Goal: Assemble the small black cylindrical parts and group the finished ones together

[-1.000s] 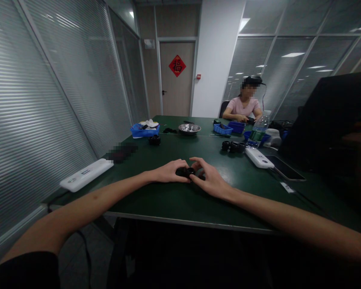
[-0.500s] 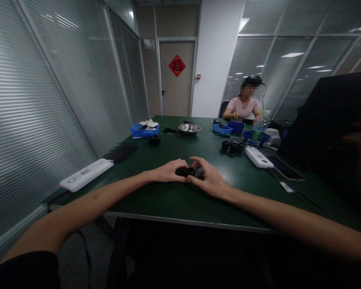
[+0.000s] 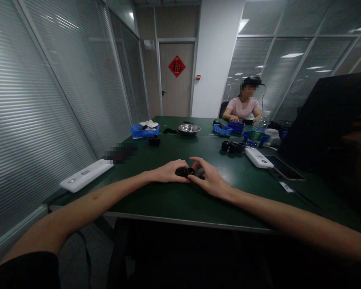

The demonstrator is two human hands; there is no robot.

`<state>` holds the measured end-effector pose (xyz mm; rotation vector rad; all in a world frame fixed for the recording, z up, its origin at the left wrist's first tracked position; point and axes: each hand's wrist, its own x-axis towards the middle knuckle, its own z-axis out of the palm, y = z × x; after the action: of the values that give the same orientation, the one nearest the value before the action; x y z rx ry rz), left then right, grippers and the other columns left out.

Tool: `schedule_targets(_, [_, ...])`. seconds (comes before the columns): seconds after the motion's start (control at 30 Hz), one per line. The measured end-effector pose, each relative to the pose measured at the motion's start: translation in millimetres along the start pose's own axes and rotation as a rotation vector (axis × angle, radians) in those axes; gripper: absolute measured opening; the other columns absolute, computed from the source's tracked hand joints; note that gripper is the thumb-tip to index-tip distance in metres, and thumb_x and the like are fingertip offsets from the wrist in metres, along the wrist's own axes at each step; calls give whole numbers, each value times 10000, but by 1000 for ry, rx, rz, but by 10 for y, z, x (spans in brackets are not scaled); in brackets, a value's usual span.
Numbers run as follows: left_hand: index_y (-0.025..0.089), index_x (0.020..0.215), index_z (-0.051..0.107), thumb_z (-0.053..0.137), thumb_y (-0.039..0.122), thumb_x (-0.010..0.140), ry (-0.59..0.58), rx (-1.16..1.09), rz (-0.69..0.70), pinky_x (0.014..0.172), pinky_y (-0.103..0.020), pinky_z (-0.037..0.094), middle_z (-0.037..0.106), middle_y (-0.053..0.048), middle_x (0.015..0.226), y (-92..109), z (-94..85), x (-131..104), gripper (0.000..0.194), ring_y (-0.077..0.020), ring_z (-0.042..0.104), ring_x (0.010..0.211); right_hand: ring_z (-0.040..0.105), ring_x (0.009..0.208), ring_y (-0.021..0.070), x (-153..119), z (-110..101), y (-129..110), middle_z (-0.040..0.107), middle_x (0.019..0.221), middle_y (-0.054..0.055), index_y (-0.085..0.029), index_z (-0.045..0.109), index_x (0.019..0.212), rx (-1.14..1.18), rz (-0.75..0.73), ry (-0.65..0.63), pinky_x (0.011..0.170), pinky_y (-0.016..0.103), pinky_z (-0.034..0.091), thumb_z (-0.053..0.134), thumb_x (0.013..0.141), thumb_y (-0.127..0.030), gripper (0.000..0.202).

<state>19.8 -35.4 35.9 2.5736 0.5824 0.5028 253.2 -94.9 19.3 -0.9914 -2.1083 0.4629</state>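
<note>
My left hand (image 3: 172, 171) curls its fingers and thumb around a small black part with a round, ring-like top (image 3: 190, 171), low over the green table. My right hand (image 3: 209, 179) meets it from the other side; its thumb presses on the part near the ring, and its index finger arches above. What kind of part it is I cannot make out, and the left fingers hide some of it. More small black round parts (image 3: 233, 147) stand in a group at the right, and others (image 3: 154, 140) sit at the back left.
Farther back are a metal bowl (image 3: 189, 129), a blue basket with items (image 3: 144, 131) and blue trays (image 3: 222, 129). To the right stand a plastic bottle (image 3: 257, 132), a white power bank (image 3: 258, 157) and a phone (image 3: 284, 167). Another white device (image 3: 86, 175) lies left. A person (image 3: 243, 106) sits across.
My right thumb has shifted slightly on the black part; otherwise both hands keep their places. The seated person's hand has lowered a little.
</note>
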Motion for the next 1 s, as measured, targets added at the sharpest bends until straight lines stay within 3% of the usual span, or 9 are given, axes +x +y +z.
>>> schedule_targets(0.13, [190, 1121, 640, 704, 531, 898, 17, 2, 15, 879, -351, 423, 625, -71, 1090, -46, 18, 5, 412, -237, 555, 1019, 662, 992, 214, -3, -4, -28, 660, 1200, 79, -254, 446, 1459, 4, -32, -25, 819, 381, 578, 644, 934, -240, 561])
schedule_targets(0.3, [187, 1070, 640, 686, 543, 905, 0, 12, 6, 852, -343, 418, 621, -66, 1063, -43, 16, 8, 395, -233, 550, 996, 660, 983, 228, 0, -6, -27, 656, 1158, 79, -238, 468, 1437, -38, -3, 2, 817, 391, 573, 718, 907, -341, 596])
schedule_targets(0.47, [192, 1111, 641, 703, 520, 897, 8, -16, 0, 876, -360, 424, 627, -73, 1087, -14, 4, 5, 397, -239, 556, 1012, 670, 891, 191, -5, -7, -37, 671, 1179, 71, -253, 431, 1463, -15, -5, -49, 798, 374, 569, 640, 939, -246, 565])
schedule_targets(0.7, [187, 1077, 638, 689, 529, 905, -5, -1, -3, 841, -345, 416, 608, -65, 1053, -17, -2, -2, 386, -230, 541, 984, 645, 975, 230, 0, -3, -10, 641, 1146, 82, -235, 477, 1439, -51, -8, 5, 810, 398, 575, 713, 904, -331, 593])
schedule_targets(0.87, [188, 1111, 640, 691, 540, 899, 3, -10, -1, 869, -360, 421, 617, -73, 1079, -4, 1, 3, 414, -239, 547, 1006, 647, 1000, 227, -8, -6, -18, 640, 1193, 84, -246, 460, 1454, -27, -29, -16, 819, 397, 571, 657, 917, -244, 571])
schedule_targets(1.0, [189, 1077, 642, 682, 550, 903, -2, -1, -2, 856, -355, 421, 616, -68, 1059, -4, -3, 7, 403, -236, 544, 992, 641, 1010, 241, -6, -4, -25, 643, 1166, 85, -242, 473, 1442, -39, -19, 8, 832, 414, 568, 708, 904, -327, 594])
